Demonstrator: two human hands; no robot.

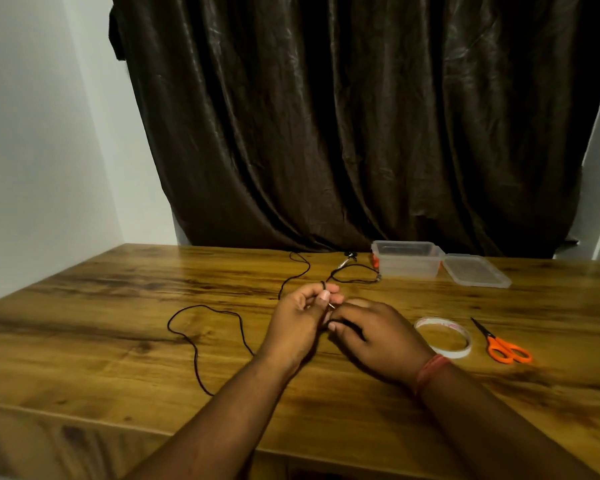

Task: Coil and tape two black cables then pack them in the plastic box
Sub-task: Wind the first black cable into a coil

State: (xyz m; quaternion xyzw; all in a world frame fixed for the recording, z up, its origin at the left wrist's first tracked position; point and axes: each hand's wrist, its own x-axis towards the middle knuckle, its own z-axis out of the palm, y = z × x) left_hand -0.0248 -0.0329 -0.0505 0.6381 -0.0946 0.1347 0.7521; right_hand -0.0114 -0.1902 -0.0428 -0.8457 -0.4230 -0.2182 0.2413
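A long thin black cable [195,344] lies in loose loops on the wooden table, running from the left up to my hands. My left hand [297,323] pinches its end, a small loop and a metal plug tip showing at the fingertips. My right hand [374,336] touches the left and is closed on the same cable just below. A second black cable [355,271] lies farther back by the clear plastic box [407,259], which stands open with its lid [475,270] hinged out to the right. A white tape roll [445,336] lies flat to the right of my right hand.
Orange-handled scissors [503,346] lie right of the tape roll. A dark curtain [343,133] hangs behind the table's far edge, with a white wall [42,150] on the left. The table's front edge [118,424] runs close below my forearms.
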